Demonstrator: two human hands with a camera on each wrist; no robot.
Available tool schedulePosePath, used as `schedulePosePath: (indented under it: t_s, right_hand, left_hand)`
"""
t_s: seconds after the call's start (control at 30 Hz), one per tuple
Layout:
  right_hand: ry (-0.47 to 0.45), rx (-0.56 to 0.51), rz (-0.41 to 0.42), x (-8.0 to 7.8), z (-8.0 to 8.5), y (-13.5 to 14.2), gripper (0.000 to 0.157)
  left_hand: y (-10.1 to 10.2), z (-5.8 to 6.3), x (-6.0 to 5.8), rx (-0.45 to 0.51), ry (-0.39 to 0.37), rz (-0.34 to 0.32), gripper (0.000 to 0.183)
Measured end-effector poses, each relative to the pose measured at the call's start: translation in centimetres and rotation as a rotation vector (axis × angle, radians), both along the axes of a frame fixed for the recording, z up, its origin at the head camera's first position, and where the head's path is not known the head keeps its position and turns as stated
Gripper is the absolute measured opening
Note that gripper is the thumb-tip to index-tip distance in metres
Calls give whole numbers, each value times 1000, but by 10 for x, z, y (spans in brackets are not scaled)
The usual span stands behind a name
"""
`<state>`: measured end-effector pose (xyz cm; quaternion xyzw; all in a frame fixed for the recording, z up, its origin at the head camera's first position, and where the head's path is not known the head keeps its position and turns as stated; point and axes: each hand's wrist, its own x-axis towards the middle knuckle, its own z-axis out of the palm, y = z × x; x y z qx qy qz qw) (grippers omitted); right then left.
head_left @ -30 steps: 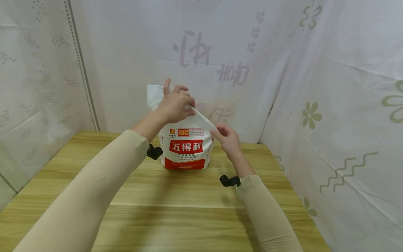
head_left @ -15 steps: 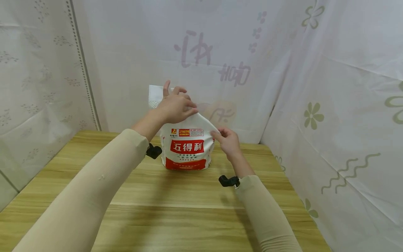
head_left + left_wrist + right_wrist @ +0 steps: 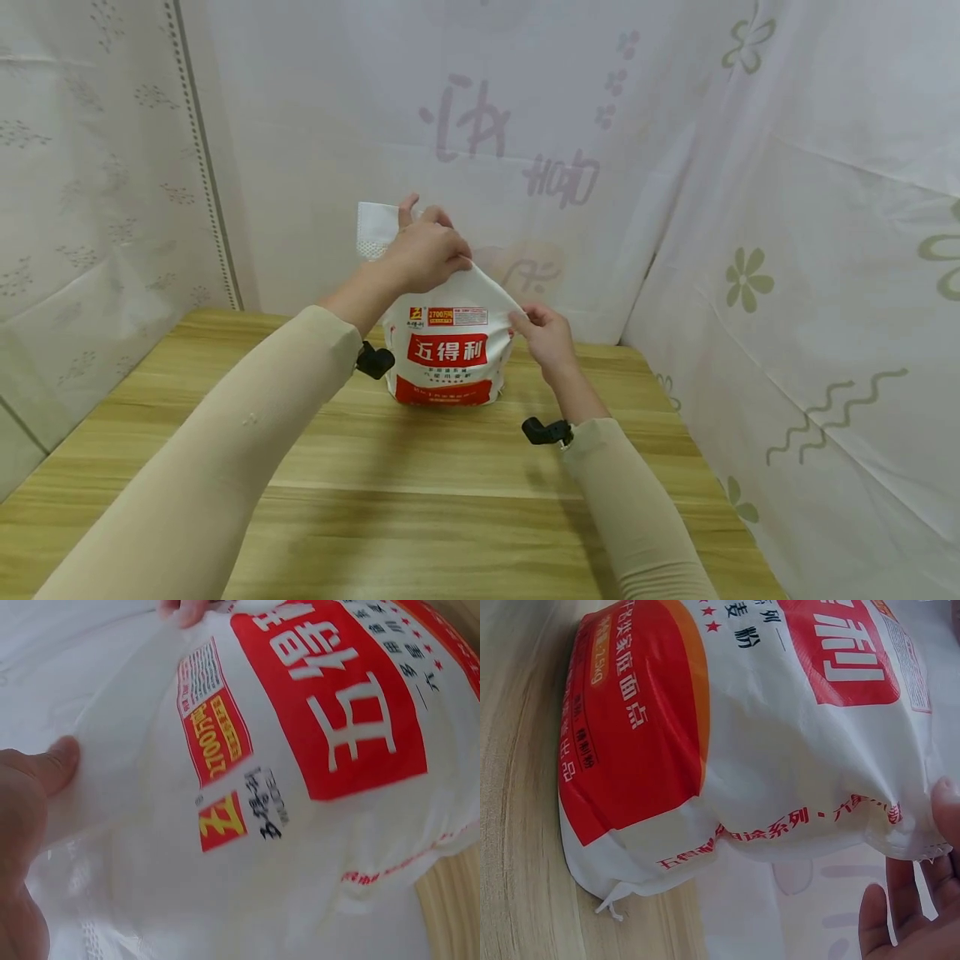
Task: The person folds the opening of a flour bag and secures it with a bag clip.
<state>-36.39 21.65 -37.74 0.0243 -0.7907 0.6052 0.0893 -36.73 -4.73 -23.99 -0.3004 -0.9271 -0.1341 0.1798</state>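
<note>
A white flour bag (image 3: 447,350) with red label panels stands upright on the wooden table, its slack top drawn up. In the head view my left hand (image 3: 427,254) pinches the upper edge between thumb and fingers, with another finger raised behind it. My right hand (image 3: 546,337) pinches the right corner of the bag's mouth, so the edge slopes down taut between both hands. The left wrist view has my left thumb (image 3: 60,761) pressed on the plain white top. In the right wrist view, my right hand (image 3: 922,922) holds the stitched corner, other fingers spread beneath.
The wooden table (image 3: 360,525) reaches toward me under both forearms. White patterned cloth (image 3: 300,150) hangs close behind the bag, with more cloth on the left and right. A black wrist camera (image 3: 375,360) sits on each wrist.
My left fingers have shifted slightly right along the bag's top edge, straightening briefly and then bending onto it again. My right hand keeps its pinch, and the bag stays in place.
</note>
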Motion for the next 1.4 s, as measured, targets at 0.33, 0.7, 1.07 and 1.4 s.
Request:
schedulePosePath:
  t_s: [0.33,0.7,1.07,1.4]
  right_hand:
    - [-14,11,-16,8,-1,2,30]
    - [11,-13,10,10,-1,5,30]
    - [87,17,85,9,8,-2,44]
    - [59,72,48,8,10,-9,32]
  left_hand:
    - [8,-3,5,36,-44,22,20]
    - [14,-1,5,-24,-40,22,26]
    - [17,-1,5,-30,-17,51,24]
    - [18,-2,5,-33,-15,51,22]
